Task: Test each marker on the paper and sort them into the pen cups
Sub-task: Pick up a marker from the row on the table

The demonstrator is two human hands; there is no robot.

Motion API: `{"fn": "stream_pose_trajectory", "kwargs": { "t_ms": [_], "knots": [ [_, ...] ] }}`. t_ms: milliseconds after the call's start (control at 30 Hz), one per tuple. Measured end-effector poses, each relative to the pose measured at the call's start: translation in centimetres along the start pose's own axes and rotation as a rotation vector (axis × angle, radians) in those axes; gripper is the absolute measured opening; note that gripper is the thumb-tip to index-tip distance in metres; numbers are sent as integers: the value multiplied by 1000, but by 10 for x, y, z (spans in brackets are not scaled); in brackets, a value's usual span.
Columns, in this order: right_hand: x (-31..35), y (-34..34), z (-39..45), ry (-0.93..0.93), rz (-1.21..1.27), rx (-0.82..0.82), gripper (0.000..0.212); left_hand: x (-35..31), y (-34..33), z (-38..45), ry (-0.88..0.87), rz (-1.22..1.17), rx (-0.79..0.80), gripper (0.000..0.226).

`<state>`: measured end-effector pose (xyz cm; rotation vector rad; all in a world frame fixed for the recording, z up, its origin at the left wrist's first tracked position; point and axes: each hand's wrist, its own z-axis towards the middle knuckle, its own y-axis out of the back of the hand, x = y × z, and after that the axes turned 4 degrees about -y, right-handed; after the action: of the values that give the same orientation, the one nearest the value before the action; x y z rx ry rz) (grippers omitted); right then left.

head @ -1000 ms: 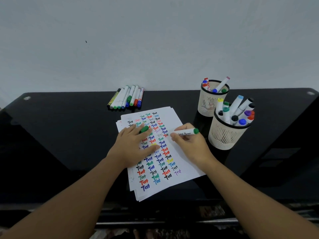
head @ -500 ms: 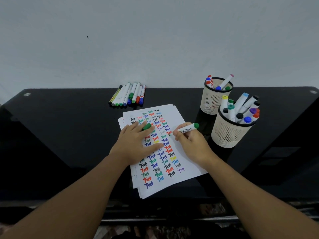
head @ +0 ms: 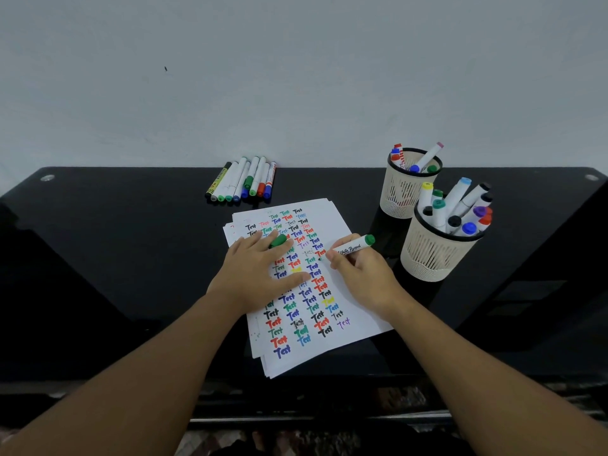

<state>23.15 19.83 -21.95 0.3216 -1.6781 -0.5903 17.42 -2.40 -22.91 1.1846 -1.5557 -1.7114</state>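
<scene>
one green marker [head: 353, 247], tip down-left on paper [head: 358, 311]

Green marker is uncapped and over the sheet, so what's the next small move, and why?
Probably touch the tip down and write a test word: the right hand holds the green marker tip-down at the paper, while the left hand pins the sheet, its cap between the fingers.
</scene>
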Motion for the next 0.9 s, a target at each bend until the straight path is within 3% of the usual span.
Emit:
{"fn": "stream_pose_trajectory", "kwargs": {
  "t_ms": [267,533,900],
  "knots": [
    [2,1,-1,-1,-13,-8,26,1,0,2,4,2,3,97],
    [1,5,-7,37,41,-6,13,0,1,1,5,-4,-2,96],
    [5,5,-8,-8,35,-12,19,-1,2,0,6,4,9,98]
  ]
}}
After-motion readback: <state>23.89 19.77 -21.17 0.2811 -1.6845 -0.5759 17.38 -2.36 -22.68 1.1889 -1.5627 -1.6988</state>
